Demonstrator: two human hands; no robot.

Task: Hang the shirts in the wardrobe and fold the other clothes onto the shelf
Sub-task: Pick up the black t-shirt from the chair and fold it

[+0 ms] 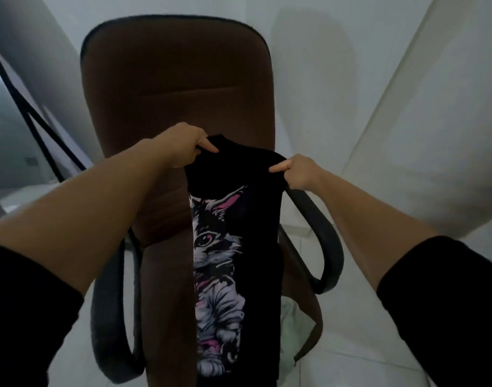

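Holding a black cat-print T-shirt (236, 247) up by its top edge, the person pinches the cloth with both hands: the left hand (180, 148) at 11 o'clock of the garment, the right hand (298, 171) at 1 o'clock. The shirt hangs folded lengthwise, in front of the brown office chair (172, 88), with its lower end running out of view at 6 o'clock. Each hold appears to rest on the thumb and 1 or 2 fingertips only. Judged risks: either pinch could slip and the lengthwise fold fall open; the hanging tail could snag on the right armrest (323, 236) at 3 o'clock. A pale green cloth (291, 331) lies on the seat at 5 o'clock.
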